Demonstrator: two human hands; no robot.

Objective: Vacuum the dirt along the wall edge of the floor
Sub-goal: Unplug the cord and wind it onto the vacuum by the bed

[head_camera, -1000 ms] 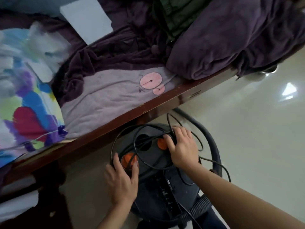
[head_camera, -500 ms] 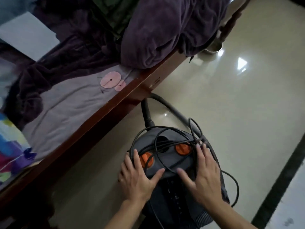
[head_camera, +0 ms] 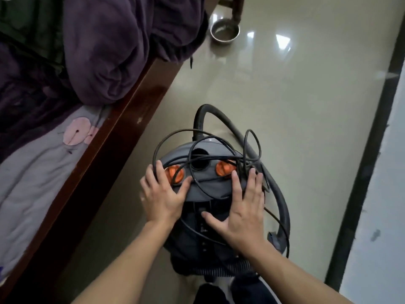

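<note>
Here, both hands are resting flat on the canister vacuum cleaner (head_camera: 208, 194), which is sitting on the glossy floor (head_camera: 285, 95) between the wooden bed frame (head_camera: 122, 119) and the dark skirting strip (head_camera: 359, 194) at the foot of the white wall (head_camera: 377, 216). The left hand (head_camera: 163, 194) is lying spread on the vacuum's left shoulder, fingers splayed and clamping nothing, its thumb touching one orange knob (head_camera: 175, 173). The right hand (head_camera: 243, 211) is pressing open-palmed on the vacuum's right side, just below the other orange knob (head_camera: 222, 168), fingers extended over the loose black power cord (head_camera: 219, 145) without closing round it. The cord is looping untidily across the vacuum's lid. A grey hose (head_camera: 282, 200) is arching out of the vacuum's far end and curving round its right side. Beyond the vacuum, a metal bowl (head_camera: 224, 32) is standing on the floor, and a purple blanket (head_camera: 114, 47) is heaped on the bed.
</note>
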